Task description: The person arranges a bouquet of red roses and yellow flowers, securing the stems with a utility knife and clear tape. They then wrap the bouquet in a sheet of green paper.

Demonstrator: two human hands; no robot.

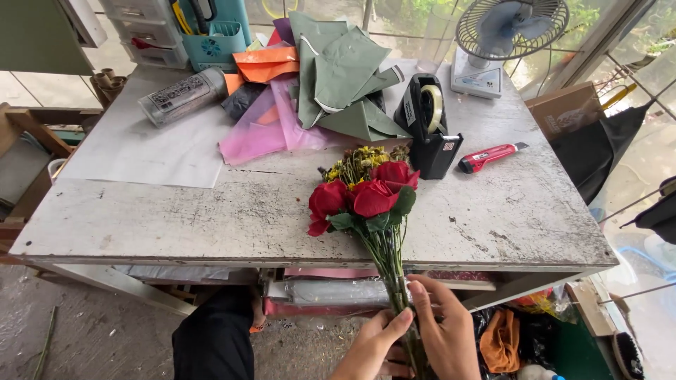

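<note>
Item: bouquet [366, 197] of red roses with small yellow filler flowers behind the heads. It is being held upright off the near edge of the worktable [211, 218], the blooms standing over the tabletop and the stems running down below the edge.

Left hand [370, 348]: fingers are closing around the lower stems [391, 267], thumb pressing against them; the grip is clamping the bunch so the stems are staying together.

Right hand [447, 331]: it is also wrapping the stems, just beside the left hand and touching it, index finger lying along the bunch. Both hands are gripping low, which is leaving the heads free and uncrushed.

Other entries, placed from the bouquet:
- Black tape dispenser [429, 127], just beyond the blooms, standing upright within reach.
- Red utility knife [489, 156], beyond and to the right, lying flat beside the dispenser.
- Pile of wrapping sheets [331, 77] in green, pink and orange, beyond and slightly left, lying loose and overlapping.
- Silver cylinder [182, 95], far left, lying on its side on a white sheet.
- Small desk fan [503, 35], far beyond on the right, at the table's back edge.
- Rolled paper stock [331, 292] is sitting on the shelf under the table, just left of the stems.
</note>
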